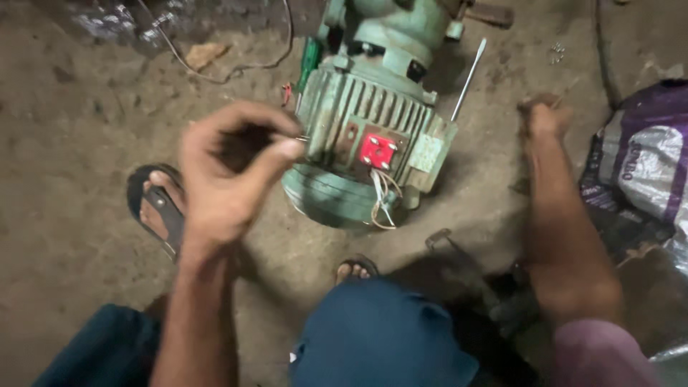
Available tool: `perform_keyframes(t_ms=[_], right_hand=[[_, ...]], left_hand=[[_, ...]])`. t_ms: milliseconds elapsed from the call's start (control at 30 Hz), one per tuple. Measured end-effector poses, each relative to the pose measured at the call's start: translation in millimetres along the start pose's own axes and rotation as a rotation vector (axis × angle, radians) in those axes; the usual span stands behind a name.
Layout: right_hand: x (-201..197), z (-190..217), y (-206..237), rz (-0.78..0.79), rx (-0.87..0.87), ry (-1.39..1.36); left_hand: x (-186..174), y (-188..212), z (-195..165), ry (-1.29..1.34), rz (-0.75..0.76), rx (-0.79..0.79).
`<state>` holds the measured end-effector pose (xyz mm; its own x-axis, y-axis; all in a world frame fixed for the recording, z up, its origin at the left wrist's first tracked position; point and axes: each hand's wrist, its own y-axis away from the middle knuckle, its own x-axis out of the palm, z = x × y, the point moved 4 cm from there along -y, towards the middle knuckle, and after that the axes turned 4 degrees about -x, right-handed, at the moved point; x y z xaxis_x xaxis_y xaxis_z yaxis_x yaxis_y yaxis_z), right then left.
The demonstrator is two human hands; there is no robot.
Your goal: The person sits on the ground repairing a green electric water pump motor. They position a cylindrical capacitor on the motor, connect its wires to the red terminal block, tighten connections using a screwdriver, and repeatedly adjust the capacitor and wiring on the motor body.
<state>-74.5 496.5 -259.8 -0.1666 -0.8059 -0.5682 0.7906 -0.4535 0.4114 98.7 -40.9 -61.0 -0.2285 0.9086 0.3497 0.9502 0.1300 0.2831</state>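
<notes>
A pale green electric motor [373, 115] lies on the dirt floor, its open terminal box showing a red terminal block [378, 151] with loose white and copper wires [383, 204] hanging out. My left hand [229, 172] is raised just left of the motor. Its thumb and forefinger pinch a tiny metal piece [302, 138], too small to identify. My right hand [546, 118] is to the right of the motor, down against the floor with fingers curled; nothing shows in it.
A long metal rod or screwdriver shaft [469, 77] lies right of the motor, and a green-handled tool [309, 61] lies at its left. A thin cable [236, 68] runs across the floor behind. A white and purple woven sack [645, 165] sits at the right. My sandalled foot [154, 204] and knees are in the foreground.
</notes>
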Motion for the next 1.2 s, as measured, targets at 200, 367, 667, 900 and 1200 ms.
perform_keyframes(t_ms=[200, 367, 667, 900, 1200], right_hand=[[-8, 13, -33, -0.102, -0.021, -0.121], [-41, 16, -36, 0.082, 0.060, -0.395], [4, 146, 162, 0.334, -0.426, -0.429], [113, 252, 351, 0.648, -0.918, 0.005], [140, 242, 355, 0.675, -0.947, 0.050]], left_hand=[[-41, 17, 21, 0.003, -0.131, -0.119], [-44, 16, 30, 0.041, -0.151, -0.119], [7, -4, 35, -0.020, -0.096, -0.008], [37, -2, 13, 0.125, -0.116, 0.200], [10, 7, 13, 0.070, -0.199, 0.147]])
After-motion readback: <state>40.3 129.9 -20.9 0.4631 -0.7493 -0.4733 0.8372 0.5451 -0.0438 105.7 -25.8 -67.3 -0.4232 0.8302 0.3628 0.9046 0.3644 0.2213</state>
